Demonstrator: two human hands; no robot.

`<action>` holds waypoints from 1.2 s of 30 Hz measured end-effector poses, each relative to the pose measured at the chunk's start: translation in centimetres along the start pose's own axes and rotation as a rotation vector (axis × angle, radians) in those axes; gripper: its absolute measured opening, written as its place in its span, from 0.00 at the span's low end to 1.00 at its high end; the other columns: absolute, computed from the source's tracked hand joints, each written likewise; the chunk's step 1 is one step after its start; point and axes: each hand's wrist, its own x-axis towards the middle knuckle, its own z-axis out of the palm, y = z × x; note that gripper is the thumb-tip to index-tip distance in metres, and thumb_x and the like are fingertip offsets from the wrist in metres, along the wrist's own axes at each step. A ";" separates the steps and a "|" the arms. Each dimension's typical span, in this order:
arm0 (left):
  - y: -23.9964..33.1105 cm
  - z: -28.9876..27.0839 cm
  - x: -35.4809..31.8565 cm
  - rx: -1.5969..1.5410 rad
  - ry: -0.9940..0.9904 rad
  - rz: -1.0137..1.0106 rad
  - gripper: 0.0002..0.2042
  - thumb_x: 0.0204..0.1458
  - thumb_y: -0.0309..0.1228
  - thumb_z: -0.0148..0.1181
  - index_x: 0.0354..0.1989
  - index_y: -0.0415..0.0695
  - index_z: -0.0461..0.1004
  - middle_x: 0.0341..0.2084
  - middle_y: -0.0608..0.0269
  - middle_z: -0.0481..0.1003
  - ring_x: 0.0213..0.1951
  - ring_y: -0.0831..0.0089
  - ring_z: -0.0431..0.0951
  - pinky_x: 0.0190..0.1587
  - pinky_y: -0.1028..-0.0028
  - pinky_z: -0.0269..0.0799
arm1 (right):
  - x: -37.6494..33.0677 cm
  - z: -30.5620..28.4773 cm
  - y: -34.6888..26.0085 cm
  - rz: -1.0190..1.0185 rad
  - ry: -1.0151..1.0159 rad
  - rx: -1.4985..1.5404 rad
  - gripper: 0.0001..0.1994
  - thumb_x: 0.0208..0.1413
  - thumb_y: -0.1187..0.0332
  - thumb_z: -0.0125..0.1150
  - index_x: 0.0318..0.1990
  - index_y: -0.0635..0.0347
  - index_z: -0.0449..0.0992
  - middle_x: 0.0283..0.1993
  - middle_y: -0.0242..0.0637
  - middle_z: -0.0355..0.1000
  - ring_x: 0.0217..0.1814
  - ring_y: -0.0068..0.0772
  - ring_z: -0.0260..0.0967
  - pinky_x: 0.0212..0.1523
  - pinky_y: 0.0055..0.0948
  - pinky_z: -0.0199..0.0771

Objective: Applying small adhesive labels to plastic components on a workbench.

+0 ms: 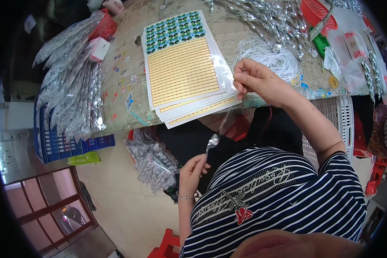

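Below the table edge, my left hand [195,171] pinches the lower end of a twisted silver foil strip [212,142]. A thin pale length runs up from the strip toward the table edge. My right hand [254,81] is raised over the table's front edge, with thumb and fingers pressed together. What sits between those fingers is too small to make out. Next to it lies a loose heap of white string [268,56]. To its left is a stack of sticker sheets [182,73], with green-blue ovals at the top and yellow rows with red lines below.
Bundles of silver foil pieces in clear wrap [71,86] hang over a blue basket [51,137] at the left. More silver strips [271,21] lie at the back, near a red basket [318,15]. A white crate [345,124] stands under the table's right side; a red stool [167,245] is below.
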 end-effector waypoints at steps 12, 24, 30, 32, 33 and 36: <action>5.8 -11.4 10.7 0.482 0.610 0.530 0.19 0.59 0.28 0.49 0.59 0.39 0.64 0.36 0.64 0.75 0.31 0.84 0.67 0.33 0.83 0.62 | 15.3 -15.1 0.6 -0.574 0.459 -1.340 0.10 0.57 0.68 0.55 0.45 0.61 0.72 0.47 0.49 0.68 0.44 0.42 0.69 0.42 0.35 0.72; 10.0 -13.1 20.5 0.802 0.614 0.466 0.23 0.52 0.22 0.52 0.58 0.37 0.63 0.45 0.43 0.70 0.48 0.50 0.69 0.52 0.62 0.63 | 16.6 -17.1 -1.8 -0.230 0.512 -1.620 0.07 0.52 0.68 0.56 0.38 0.55 0.75 0.40 0.42 0.68 0.42 0.48 0.70 0.40 0.41 0.71; 10.1 -12.1 20.2 0.827 0.683 0.709 0.21 0.52 0.23 0.53 0.56 0.34 0.65 0.50 0.41 0.69 0.53 0.47 0.67 0.56 0.60 0.61 | 14.7 -15.6 -8.3 -0.356 0.480 -1.341 0.09 0.59 0.66 0.52 0.33 0.63 0.73 0.27 0.37 0.71 0.29 0.31 0.72 0.32 0.33 0.72; 10.1 -11.7 19.2 0.809 0.690 0.702 0.21 0.52 0.24 0.53 0.56 0.34 0.65 0.50 0.42 0.68 0.54 0.48 0.67 0.57 0.61 0.60 | 13.4 -14.0 -11.4 -0.477 0.715 -1.415 0.10 0.54 0.66 0.56 0.33 0.66 0.73 0.33 0.52 0.71 0.35 0.43 0.69 0.36 0.42 0.67; 10.2 -11.2 18.8 0.786 0.691 0.702 0.20 0.53 0.24 0.53 0.56 0.34 0.65 0.51 0.42 0.68 0.54 0.48 0.66 0.57 0.61 0.60 | 12.7 -13.8 -12.7 -0.570 0.687 -1.207 0.10 0.55 0.66 0.54 0.32 0.66 0.72 0.26 0.47 0.68 0.30 0.36 0.67 0.34 0.37 0.68; 10.8 -9.6 16.9 0.637 0.694 0.697 0.20 0.53 0.25 0.54 0.55 0.33 0.66 0.51 0.42 0.68 0.54 0.50 0.66 0.57 0.63 0.61 | 10.4 -13.8 -17.1 -0.734 0.766 -1.281 0.12 0.58 0.65 0.52 0.33 0.67 0.71 0.23 0.43 0.66 0.29 0.35 0.66 0.32 0.33 0.67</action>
